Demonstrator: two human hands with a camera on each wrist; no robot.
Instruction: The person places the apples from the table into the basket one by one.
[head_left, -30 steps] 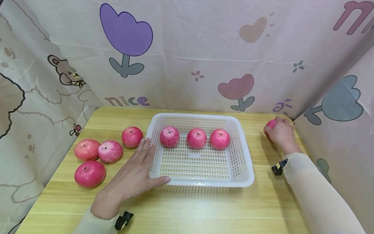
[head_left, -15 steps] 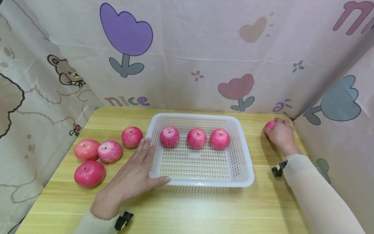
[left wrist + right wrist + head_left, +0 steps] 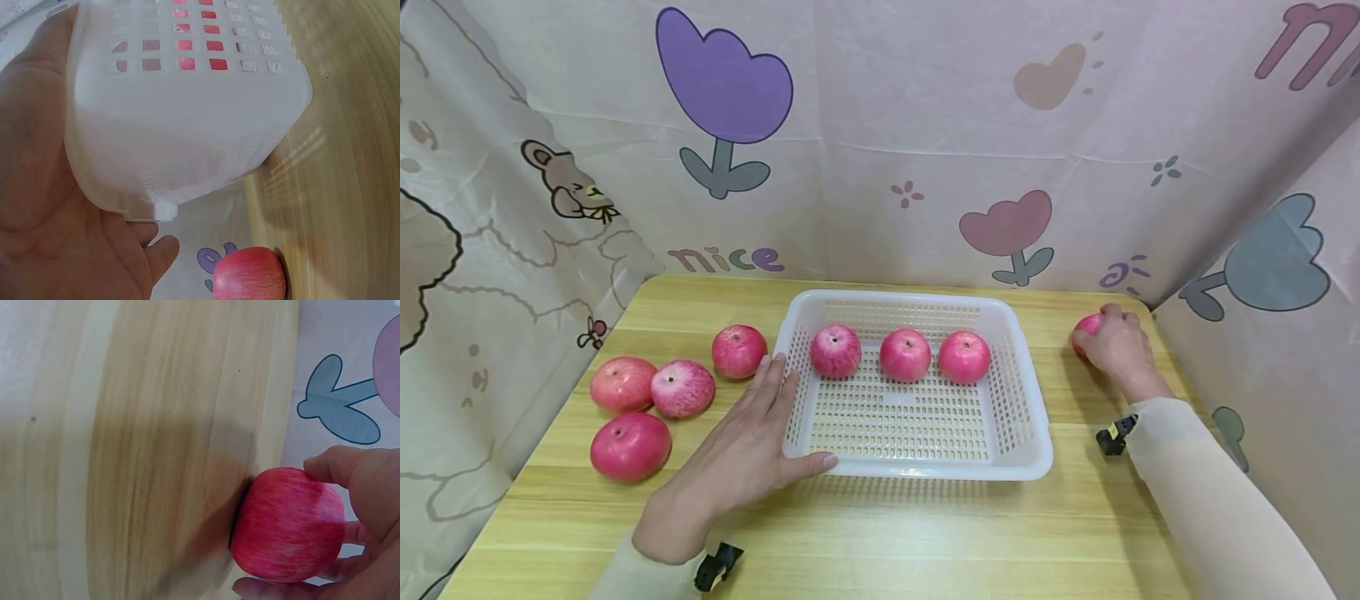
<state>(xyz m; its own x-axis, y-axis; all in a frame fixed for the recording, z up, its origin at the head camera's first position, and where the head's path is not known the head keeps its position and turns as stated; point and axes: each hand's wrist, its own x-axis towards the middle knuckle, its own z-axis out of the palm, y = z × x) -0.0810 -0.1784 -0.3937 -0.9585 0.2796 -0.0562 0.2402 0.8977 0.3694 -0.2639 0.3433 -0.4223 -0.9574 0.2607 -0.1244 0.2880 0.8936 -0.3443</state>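
Observation:
My right hand (image 3: pixel 1120 348) grips a red apple (image 3: pixel 289 525) near the table's back right corner, thumb on one side and fingers curled round the other. In the head view the hand covers much of this apple. My left hand (image 3: pixel 737 442) lies with straight, spread fingers along the left rim of a white plastic basket (image 3: pixel 917 469), its thumb at the front left corner. Inside the basket, three apples stand in a row: a streaked one (image 3: pixel 836 351), a middle one (image 3: pixel 906 355) and a right one (image 3: pixel 965 357).
Left of the basket several more apples rest on the wooden table (image 3: pixel 880 550). One apple (image 3: pixel 740 351) is close to my left fingertips; a large one (image 3: pixel 631 447) is nearest the front. A printed curtain (image 3: pixel 865 225) borders the table at the back and sides.
My right hand has shifted slightly left and toward me, with the apple moving along in its grip. My left hand, the basket and the other apples stay put.

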